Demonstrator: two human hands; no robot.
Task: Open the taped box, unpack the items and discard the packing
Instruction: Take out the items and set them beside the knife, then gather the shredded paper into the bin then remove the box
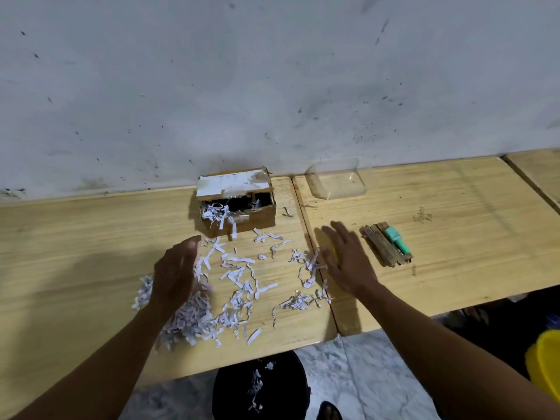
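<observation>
A small cardboard box (242, 221) stands open near the wall, its white lid flap raised and paper shreds spilling over its front. Shredded white paper (239, 277) lies scattered on the wooden table (75, 237) in front of it, with a thicker heap (188, 321) at the left. My left hand (175, 274) stands on edge against that heap, fingers together and holding nothing. My right hand (345, 259) is flat and open at the right edge of the shreds. The unpacked items (386, 244), brown sticks and a teal tube, lie to the right of that hand.
A clear plastic tub (336, 181) sits near the wall on the right table. A black bin (260, 389) with some shreds inside stands on the floor below the table's front edge. A yellow container (545, 362) is at the lower right. A gap separates the two tables.
</observation>
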